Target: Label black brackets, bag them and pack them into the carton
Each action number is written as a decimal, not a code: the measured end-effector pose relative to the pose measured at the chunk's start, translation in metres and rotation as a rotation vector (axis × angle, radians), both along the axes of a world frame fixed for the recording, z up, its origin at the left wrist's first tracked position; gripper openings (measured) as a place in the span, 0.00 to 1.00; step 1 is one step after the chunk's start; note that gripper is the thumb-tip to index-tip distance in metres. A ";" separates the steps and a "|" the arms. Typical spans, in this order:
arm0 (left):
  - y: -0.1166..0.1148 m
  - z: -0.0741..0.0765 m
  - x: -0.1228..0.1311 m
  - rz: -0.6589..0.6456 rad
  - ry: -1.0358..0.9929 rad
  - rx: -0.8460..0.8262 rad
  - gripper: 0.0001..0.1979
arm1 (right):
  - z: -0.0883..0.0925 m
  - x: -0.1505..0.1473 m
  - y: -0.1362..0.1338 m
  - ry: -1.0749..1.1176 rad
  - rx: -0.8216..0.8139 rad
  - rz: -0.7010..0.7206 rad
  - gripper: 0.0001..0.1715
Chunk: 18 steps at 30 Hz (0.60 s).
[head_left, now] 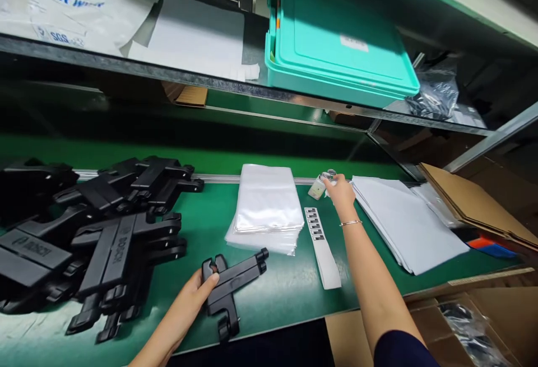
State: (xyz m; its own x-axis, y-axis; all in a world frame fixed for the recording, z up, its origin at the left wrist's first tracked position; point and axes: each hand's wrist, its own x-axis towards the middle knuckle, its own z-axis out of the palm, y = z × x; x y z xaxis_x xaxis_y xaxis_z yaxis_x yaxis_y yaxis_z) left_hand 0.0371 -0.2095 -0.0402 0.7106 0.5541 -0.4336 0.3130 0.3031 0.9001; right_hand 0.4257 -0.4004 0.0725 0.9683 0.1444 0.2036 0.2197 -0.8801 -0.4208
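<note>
My left hand (202,288) is closed around a black plastic bracket (233,283) with several short arms, held low over the front of the green bench. At the back, my right hand (341,194) reaches to a small pale bottle (316,189) with a metal top. Its fingers are closed at that top; a bit of white shows below them, but what they hold is hidden. A strip of black-and-white labels (317,238) lies left of my right forearm. Between my hands, farther back, rests a stack of clear plastic bags (269,199).
Several similar black brackets (120,249) are piled on the left. White sheets (407,221) and flat cardboard (474,204) lie to the right. Overhead, a shelf (235,84) bears a turquoise box (340,42) and a printed plastic sack (71,8). An open carton (496,322) stands at lower right.
</note>
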 end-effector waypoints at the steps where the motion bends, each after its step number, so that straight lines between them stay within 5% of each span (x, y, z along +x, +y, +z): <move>1: 0.000 -0.002 0.000 0.012 0.003 0.001 0.34 | -0.002 0.003 0.008 0.007 -0.026 -0.019 0.30; 8: -0.004 -0.020 0.000 0.115 0.004 0.007 0.33 | -0.008 0.009 0.024 0.014 -0.102 -0.042 0.24; 18: -0.002 -0.001 0.001 0.049 0.030 -0.024 0.38 | -0.012 0.009 0.016 0.022 -0.093 -0.019 0.26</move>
